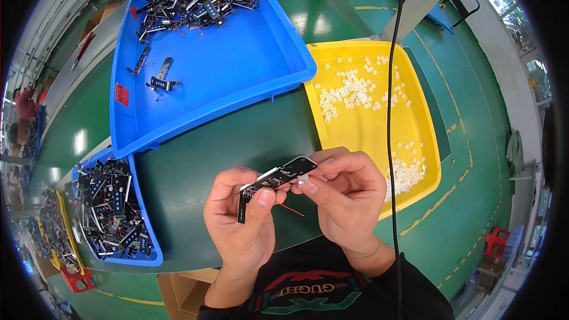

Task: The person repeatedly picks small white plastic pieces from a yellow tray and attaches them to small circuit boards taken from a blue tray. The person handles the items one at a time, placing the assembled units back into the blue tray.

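In front of my chest, my left hand (242, 216) grips a black circuit board (291, 169) between thumb and fingers. The board is L-shaped, with a white strip along its upper edge and one arm pointing down. Closed at the board's far right end is my right hand (351, 192). Its thumb and forefinger pinch a small whitish piece (303, 179), too small to identify, close against the board's lower edge. A thin red wire (292, 209) hangs below the board, its loose end sticking out between my hands.
A large blue tray (219, 106) with heaped board assemblies stands ahead. To its right, a yellow tray (349, 136) carries many small white rings. A smaller blue bin (155, 255) full of assemblies sits left. A black cable (389, 112) hangs down over the yellow tray.
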The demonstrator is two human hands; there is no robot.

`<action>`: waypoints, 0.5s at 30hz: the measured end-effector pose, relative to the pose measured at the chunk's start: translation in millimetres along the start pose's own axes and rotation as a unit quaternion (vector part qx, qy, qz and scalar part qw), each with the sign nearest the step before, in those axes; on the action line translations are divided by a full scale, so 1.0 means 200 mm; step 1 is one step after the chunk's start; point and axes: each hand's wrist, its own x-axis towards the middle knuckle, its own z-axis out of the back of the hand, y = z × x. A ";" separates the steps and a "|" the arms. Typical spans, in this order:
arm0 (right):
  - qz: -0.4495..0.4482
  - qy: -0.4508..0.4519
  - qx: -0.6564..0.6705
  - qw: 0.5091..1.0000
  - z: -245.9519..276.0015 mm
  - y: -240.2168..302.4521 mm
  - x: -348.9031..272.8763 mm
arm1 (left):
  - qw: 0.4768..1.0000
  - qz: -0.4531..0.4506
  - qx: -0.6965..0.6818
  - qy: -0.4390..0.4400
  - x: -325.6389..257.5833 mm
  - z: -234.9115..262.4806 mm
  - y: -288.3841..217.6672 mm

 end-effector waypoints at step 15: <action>0.008 -0.018 0.000 1.000 -0.02 -0.03 -0.02 | 0.989 -0.093 0.110 -0.009 0.01 0.01 0.03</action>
